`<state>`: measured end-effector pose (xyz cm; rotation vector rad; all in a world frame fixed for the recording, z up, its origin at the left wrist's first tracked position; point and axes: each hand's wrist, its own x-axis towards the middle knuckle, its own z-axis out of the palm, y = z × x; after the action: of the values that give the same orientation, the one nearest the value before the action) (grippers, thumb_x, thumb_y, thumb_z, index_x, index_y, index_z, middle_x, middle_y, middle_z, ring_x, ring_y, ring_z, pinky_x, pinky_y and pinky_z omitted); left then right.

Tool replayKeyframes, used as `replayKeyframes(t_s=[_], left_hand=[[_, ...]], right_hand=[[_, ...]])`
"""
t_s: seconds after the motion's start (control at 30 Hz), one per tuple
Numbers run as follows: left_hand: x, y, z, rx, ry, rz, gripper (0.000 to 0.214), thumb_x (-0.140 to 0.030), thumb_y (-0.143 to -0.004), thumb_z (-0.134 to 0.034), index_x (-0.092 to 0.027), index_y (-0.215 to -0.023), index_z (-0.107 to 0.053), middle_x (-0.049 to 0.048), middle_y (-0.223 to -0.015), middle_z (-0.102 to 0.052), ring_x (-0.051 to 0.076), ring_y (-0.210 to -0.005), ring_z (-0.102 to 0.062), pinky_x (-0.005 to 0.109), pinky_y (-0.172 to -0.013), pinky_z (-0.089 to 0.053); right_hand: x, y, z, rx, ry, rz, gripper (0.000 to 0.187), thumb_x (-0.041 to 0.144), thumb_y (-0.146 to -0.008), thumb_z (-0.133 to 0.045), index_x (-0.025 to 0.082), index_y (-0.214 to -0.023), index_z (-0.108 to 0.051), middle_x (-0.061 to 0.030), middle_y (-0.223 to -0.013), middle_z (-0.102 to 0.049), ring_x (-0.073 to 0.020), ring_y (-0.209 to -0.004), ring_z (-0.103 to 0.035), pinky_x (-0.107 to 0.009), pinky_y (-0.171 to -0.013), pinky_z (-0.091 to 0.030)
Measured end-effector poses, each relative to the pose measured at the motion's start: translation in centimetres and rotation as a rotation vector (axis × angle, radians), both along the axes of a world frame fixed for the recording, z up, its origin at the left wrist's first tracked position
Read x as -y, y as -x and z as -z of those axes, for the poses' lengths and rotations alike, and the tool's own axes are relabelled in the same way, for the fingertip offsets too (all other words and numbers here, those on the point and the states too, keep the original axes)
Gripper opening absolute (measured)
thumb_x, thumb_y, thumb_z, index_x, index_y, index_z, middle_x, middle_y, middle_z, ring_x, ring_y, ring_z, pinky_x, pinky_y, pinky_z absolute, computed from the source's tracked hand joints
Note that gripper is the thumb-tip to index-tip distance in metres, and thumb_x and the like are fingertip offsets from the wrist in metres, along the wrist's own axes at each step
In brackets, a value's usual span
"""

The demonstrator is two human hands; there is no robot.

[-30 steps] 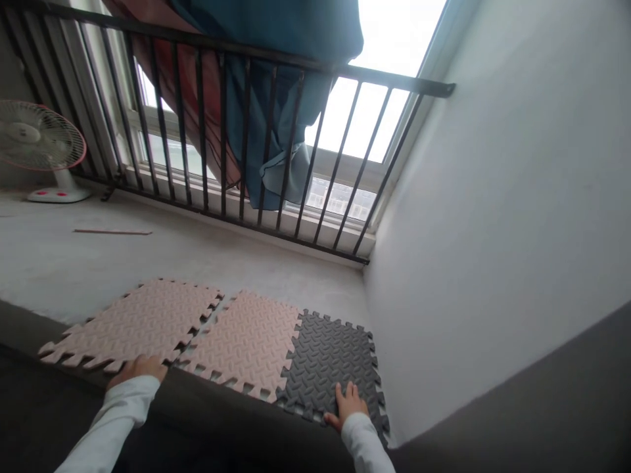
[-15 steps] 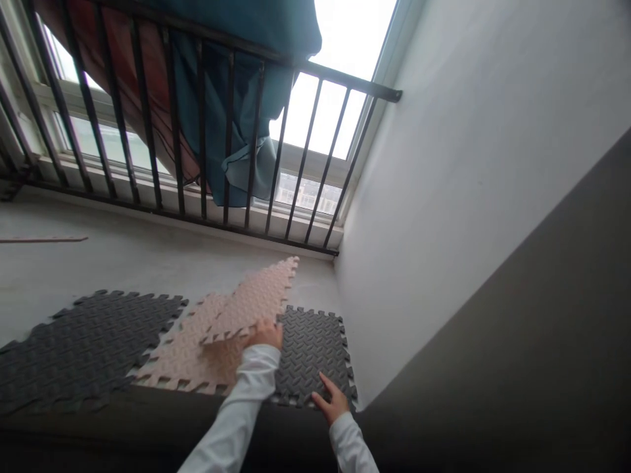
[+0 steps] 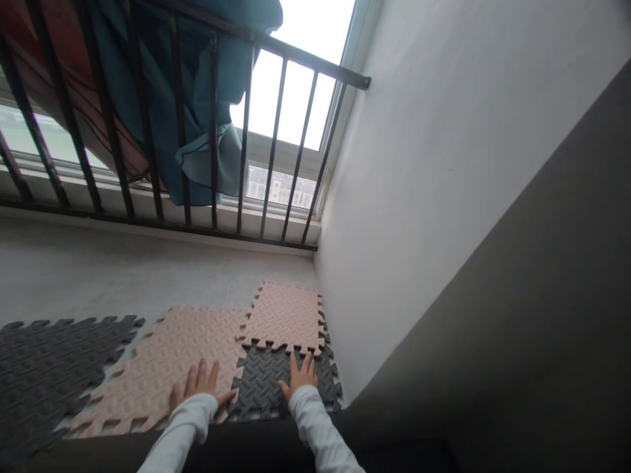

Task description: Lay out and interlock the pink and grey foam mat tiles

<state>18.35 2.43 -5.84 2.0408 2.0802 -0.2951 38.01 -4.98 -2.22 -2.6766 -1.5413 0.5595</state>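
My left hand (image 3: 200, 384) lies with fingers spread on a pink foam mat tile (image 3: 182, 341) with toothed edges. My right hand (image 3: 300, 374) rests, fingers stretched out, on a dark grey foam tile (image 3: 261, 387) beside it, fingertips at the front edge of a second pink tile (image 3: 286, 315). That second pink tile lies over the back part of the grey one, and its left edge meets the first pink tile. Neither hand grips anything.
Another dark grey foam tile (image 3: 54, 361) lies at the left. A white wall (image 3: 419, 164) rises at the right. Behind the ledge (image 3: 148, 269) stands a black metal railing (image 3: 211, 233), with a blue-green curtain (image 3: 158, 105) and windows beyond.
The pink tile my left hand held up tilted now lies flat over the grey tile at the right. My left hand has let go and moved left; my view has shifted right.
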Motion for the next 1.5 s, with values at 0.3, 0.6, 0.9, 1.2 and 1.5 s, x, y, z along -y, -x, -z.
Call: replayKeyframes(t_s=[0.3, 0.6, 0.9, 1.2, 1.5], left_hand=[[0.2, 0.4, 2.7, -0.003, -0.079, 0.008, 0.076, -0.066, -0.055, -0.039, -0.038, -0.126, -0.032, -0.0014, -0.142, -0.020, 0.024, -0.131, -0.008, 0.051, -0.100, -0.004], [0.5, 1.0, 2.5, 0.055, -0.066, 0.051, 0.080, -0.065, -0.062, -0.036, -0.026, -0.130, -0.027, 0.0059, -0.143, -0.014, 0.027, -0.130, -0.011, 0.051, -0.100, -0.004], [0.6, 0.8, 2.3, -0.006, -0.077, 0.063, 0.080, -0.066, -0.060, -0.037, -0.027, -0.129, -0.028, 0.0051, -0.143, -0.015, 0.027, -0.130, -0.010, 0.052, -0.100, -0.004], [0.7, 0.7, 1.5, 0.066, -0.054, 0.037, 0.075, -0.063, -0.062, -0.037, -0.028, -0.128, -0.031, 0.0051, -0.143, -0.017, 0.027, -0.130, -0.011, 0.054, -0.100, -0.004], [0.5, 0.4, 1.0, -0.011, -0.004, 0.022, 0.079, -0.066, -0.060, -0.037, -0.029, -0.129, -0.027, 0.0026, -0.143, -0.014, 0.025, -0.130, -0.009, 0.052, -0.100, -0.007]], right_hand=[[-6.0, -0.6, 3.5, 0.145, -0.036, 0.096, 0.074, 0.063, -0.070, -0.041, 0.023, -0.131, -0.029, -0.0236, -0.134, -0.027, -0.0372, -0.121, -0.027, -0.057, -0.094, -0.015], [-11.7, -3.6, 2.5, 0.255, 0.004, 0.168, 0.075, 0.069, -0.069, -0.033, 0.023, -0.128, -0.035, -0.0270, -0.129, -0.034, -0.0381, -0.116, -0.034, -0.057, -0.089, -0.015], [-15.7, -5.3, 2.0, 0.267, 0.039, 0.217, 0.080, 0.072, -0.068, -0.030, 0.021, -0.129, -0.033, -0.0274, -0.128, -0.035, -0.0400, -0.115, -0.034, -0.060, -0.086, -0.016], [-17.4, -5.6, 2.1, 0.256, 0.048, 0.235, 0.081, 0.072, -0.068, -0.030, 0.021, -0.130, -0.031, -0.0274, -0.130, -0.032, -0.0394, -0.116, -0.032, -0.060, -0.086, -0.016], [-18.0, -6.7, 2.2, 0.262, 0.069, 0.169, 0.067, 0.063, -0.073, -0.036, 0.025, -0.128, -0.034, -0.0247, -0.128, -0.035, -0.0365, -0.115, -0.035, -0.055, -0.085, -0.022]])
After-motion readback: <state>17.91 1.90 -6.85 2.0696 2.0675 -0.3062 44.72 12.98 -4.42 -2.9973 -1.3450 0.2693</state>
